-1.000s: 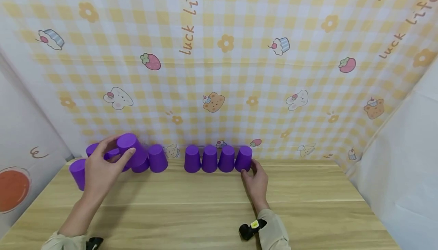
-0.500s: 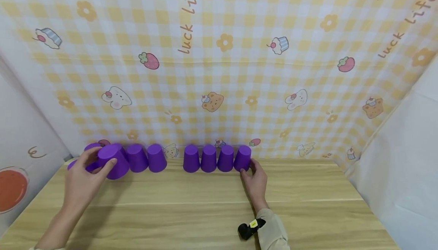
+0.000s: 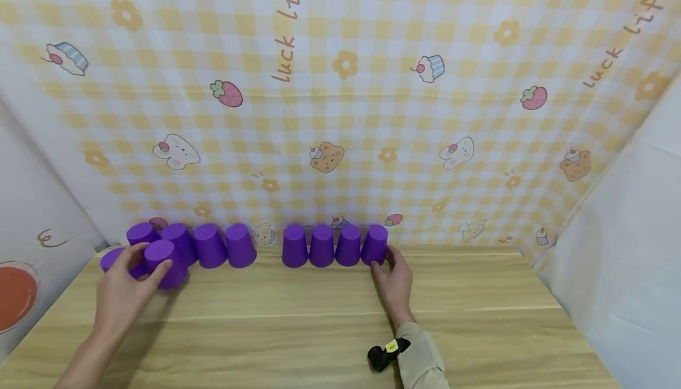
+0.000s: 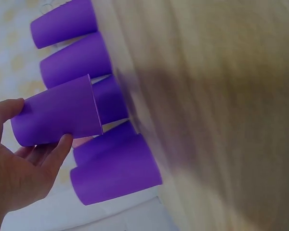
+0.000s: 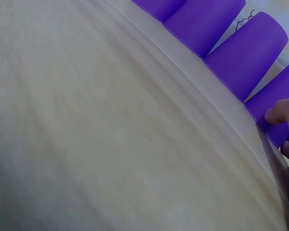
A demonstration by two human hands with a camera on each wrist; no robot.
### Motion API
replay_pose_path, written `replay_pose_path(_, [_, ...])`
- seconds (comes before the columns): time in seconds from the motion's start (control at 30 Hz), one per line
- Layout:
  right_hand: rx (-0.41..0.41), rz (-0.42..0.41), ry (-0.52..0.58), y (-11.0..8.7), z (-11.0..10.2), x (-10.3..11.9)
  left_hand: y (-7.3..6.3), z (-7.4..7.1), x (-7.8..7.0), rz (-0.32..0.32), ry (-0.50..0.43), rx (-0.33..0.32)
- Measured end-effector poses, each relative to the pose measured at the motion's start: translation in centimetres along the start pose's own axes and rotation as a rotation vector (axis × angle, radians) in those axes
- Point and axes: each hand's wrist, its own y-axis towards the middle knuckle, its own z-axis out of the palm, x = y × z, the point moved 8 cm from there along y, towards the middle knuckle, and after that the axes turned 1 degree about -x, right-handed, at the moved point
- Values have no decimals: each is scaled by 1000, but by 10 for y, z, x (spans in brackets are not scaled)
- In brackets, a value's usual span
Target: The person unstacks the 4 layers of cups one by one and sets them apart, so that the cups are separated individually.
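Observation:
My left hand (image 3: 125,285) holds an upside-down purple cup (image 3: 166,263) between thumb and fingers, in front of the left group of cups. In the left wrist view this held cup (image 4: 58,113) has its rim off the tabletop. Beside the hand, a front-left cup (image 3: 110,258) is partly hidden by it. At the right end of a second row, my right hand (image 3: 395,282) grips the last purple cup (image 3: 375,244) low near its rim, thumb in front. The right wrist view shows the thumb (image 5: 277,113) against that cup's side.
Several upside-down cups stand along the back in the left group, including one cup (image 3: 240,246) at its right end. A gap separates it from the right row's first cup (image 3: 295,246). A patterned cloth (image 3: 340,111) hangs behind the wooden table (image 3: 292,342).
My left hand has moved left and down with its cup, uncovering the cups behind. The right hand stays at the end cup. The head view has shifted slightly.

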Motion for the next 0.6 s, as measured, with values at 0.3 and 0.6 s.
replay_pose_path(0.3, [-5, -8, 1, 0, -1, 1, 0, 8, 14, -8, 37, 39])
replay_pose_path(0.6, [2, 2, -15, 0, -1, 0, -2, 12, 18, 24, 76, 59])
